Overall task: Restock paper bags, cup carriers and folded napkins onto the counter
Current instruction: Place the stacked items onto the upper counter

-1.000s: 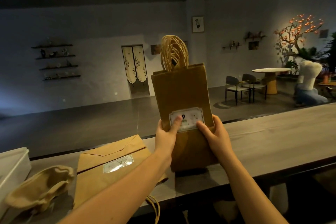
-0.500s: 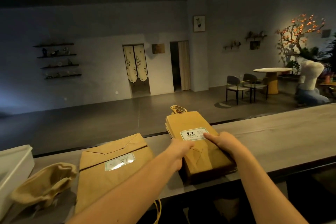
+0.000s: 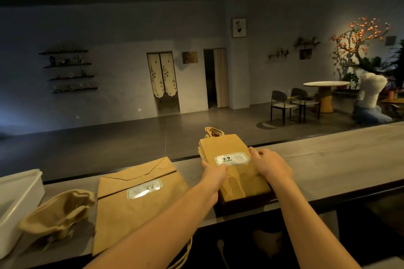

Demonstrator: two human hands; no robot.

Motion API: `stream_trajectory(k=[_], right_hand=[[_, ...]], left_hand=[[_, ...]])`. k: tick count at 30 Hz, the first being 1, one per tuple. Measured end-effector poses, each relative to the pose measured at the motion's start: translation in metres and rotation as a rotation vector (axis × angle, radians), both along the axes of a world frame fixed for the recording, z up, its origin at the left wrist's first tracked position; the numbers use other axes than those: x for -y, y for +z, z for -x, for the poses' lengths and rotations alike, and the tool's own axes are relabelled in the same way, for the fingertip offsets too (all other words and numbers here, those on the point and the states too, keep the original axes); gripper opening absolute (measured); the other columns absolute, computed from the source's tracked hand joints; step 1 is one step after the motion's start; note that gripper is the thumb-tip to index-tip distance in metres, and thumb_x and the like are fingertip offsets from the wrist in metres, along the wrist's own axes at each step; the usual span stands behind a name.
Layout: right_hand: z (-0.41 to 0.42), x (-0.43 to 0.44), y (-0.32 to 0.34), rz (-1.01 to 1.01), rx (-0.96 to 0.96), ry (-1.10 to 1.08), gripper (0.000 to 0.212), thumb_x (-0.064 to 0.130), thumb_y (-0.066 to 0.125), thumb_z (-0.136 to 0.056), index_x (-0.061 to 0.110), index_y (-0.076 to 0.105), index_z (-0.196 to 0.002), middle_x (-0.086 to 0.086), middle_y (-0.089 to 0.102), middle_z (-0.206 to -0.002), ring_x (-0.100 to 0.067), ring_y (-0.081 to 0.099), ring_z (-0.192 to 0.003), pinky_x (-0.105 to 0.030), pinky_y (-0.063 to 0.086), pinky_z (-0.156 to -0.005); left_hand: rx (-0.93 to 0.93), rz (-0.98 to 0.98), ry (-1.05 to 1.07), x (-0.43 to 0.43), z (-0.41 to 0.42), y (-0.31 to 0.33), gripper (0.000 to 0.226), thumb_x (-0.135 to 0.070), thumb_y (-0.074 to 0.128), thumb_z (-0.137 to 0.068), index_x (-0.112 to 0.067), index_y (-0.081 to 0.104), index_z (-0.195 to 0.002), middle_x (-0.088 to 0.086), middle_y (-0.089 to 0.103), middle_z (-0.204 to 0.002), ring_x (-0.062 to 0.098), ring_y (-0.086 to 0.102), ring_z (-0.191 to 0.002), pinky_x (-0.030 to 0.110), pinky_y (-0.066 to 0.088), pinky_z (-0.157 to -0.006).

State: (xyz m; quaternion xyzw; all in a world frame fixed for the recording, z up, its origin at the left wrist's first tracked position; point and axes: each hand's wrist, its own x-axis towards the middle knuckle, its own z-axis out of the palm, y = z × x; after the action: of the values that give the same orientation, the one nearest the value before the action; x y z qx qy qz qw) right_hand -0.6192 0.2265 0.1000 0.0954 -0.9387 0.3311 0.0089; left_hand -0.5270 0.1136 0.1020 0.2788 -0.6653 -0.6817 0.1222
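Paper bag stack [image 3: 227, 148] lay flat on the counter [image 3: 332, 159].
Left hand [image 3: 215, 173] gripped its edge (beside the label [image 3: 231, 159]); right hand [image 3: 272, 166] rested flat on top.

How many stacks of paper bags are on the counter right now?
2. The small stack lies mid-counter, with the left hand and right hand on it; the large stack lies to its left. Bags within each stack cannot be counted.

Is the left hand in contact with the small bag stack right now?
Touching. The head view shows the left hand with its fingers curled over the left edge of the small bag stack, beside the white label.
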Motion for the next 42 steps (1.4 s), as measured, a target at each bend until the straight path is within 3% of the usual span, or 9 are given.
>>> stream_trajectory(k=[7, 13, 19, 25, 29, 33, 35, 38, 42], right_hand=[[-0.027, -0.032, 0.003, 0.137, -0.089, 0.005, 0.043, 0.051, 0.030, -0.096, 0.023, 0.046, -0.068, 0.000, 0.052, -0.076, -0.022, 0.051, -0.080, -0.034, 0.037, -0.063], [-0.074, -0.073, -0.014, 0.236, -0.235, 0.010, 0.030, 0.044, 0.042, -0.095, 0.021, 0.060, -0.099, 0.004, 0.059, -0.089, -0.017, 0.055, -0.086, -0.030, 0.039, -0.070], [-0.126, -0.119, -0.047, 0.390, -0.336, 0.018, 0.018, 0.033, 0.052, -0.093, 0.019, 0.064, -0.096, 0.006, 0.062, -0.080, -0.012, 0.058, -0.078, -0.028, 0.045, -0.067], [-0.137, -0.149, -0.137, 0.196, 0.034, 0.013, 0.024, 0.032, 0.055, -0.093, 0.014, 0.063, -0.105, -0.001, 0.062, -0.092, -0.021, 0.059, -0.094, -0.028, 0.041, -0.066], [-0.136, -0.176, -0.201, 0.040, 0.291, 0.032, 0.030, 0.029, 0.054, -0.093, 0.009, 0.061, -0.115, -0.011, 0.063, -0.115, -0.028, 0.056, -0.108, -0.028, 0.041, -0.078], [-0.134, -0.192, -0.244, 0.004, 0.372, -0.015, 0.035, 0.028, 0.055, -0.093, 0.010, 0.054, -0.122, -0.015, 0.063, -0.109, -0.026, 0.063, -0.091, -0.037, 0.053, -0.073], [-0.130, -0.192, -0.256, -0.008, 0.449, -0.031, 0.040, 0.029, 0.053, -0.093, 0.011, 0.046, -0.128, -0.014, 0.061, -0.109, -0.024, 0.063, -0.081, -0.032, 0.053, -0.058], [-0.117, -0.192, -0.272, -0.094, 0.499, -0.034, 0.049, 0.036, 0.052, -0.093, 0.013, 0.038, -0.135, -0.014, 0.058, -0.118, -0.029, 0.060, -0.099, -0.034, 0.052, -0.072], [-0.099, -0.193, -0.289, -0.151, 0.493, -0.085, 0.048, 0.045, 0.051, -0.091, 0.016, 0.044, -0.129, -0.012, 0.060, -0.115, -0.030, 0.056, -0.107, -0.042, 0.048, -0.091]], left_hand=[[-0.105, 0.191, -0.052, -0.023, -0.037, 0.014, 0.069, -0.015, 0.047, -0.095, -0.025, 0.005, -0.148, 0.005, 0.034, -0.145, 0.023, 0.042, -0.124, 0.029, 0.038, -0.093], [-0.176, 0.268, -0.165, -0.068, -0.092, 0.020, 0.053, -0.017, 0.045, -0.096, -0.025, 0.023, -0.144, 0.002, 0.035, -0.143, 0.017, 0.039, -0.123, 0.029, 0.034, -0.098], [-0.278, 0.281, -0.331, -0.103, -0.144, -0.014, 0.026, -0.015, 0.046, -0.097, -0.023, 0.046, -0.122, -0.006, 0.054, -0.123, 0.007, 0.049, -0.115, 0.024, 0.040, -0.099], [0.160, 0.036, -0.427, -0.119, -0.158, -0.104, 0.041, -0.018, 0.048, -0.097, -0.016, 0.038, -0.136, 0.006, 0.051, -0.130, 0.016, 0.051, -0.118, 0.029, 0.043, -0.096], [0.415, -0.164, -0.387, -0.107, -0.164, -0.152, 0.016, -0.017, 0.041, -0.099, -0.017, 0.047, -0.115, 0.003, 0.055, -0.094, 0.012, 0.052, -0.070, 0.023, 0.044, -0.073], [0.486, -0.150, -0.245, -0.097, -0.161, -0.187, 0.047, -0.020, 0.046, -0.098, -0.009, 0.032, -0.142, 0.011, 0.035, -0.147, 0.026, 0.038, -0.133, 0.034, 0.033, -0.106], [0.506, -0.174, -0.233, -0.095, -0.161, -0.199, 0.044, -0.018, 0.047, -0.098, -0.010, 0.035, -0.139, 0.009, 0.043, -0.139, 0.025, 0.042, -0.128, 0.032, 0.035, -0.103], [0.518, -0.185, -0.231, -0.096, -0.162, -0.207, 0.018, -0.014, 0.044, -0.099, -0.016, 0.045, -0.117, 0.001, 0.052, -0.098, 0.018, 0.052, -0.098, 0.026, 0.043, -0.088], [0.579, -0.155, -0.225, -0.092, -0.159, -0.230, 0.046, -0.017, 0.046, -0.098, -0.012, 0.031, -0.141, 0.009, 0.035, -0.145, 0.028, 0.034, -0.134, 0.035, 0.032, -0.107]])
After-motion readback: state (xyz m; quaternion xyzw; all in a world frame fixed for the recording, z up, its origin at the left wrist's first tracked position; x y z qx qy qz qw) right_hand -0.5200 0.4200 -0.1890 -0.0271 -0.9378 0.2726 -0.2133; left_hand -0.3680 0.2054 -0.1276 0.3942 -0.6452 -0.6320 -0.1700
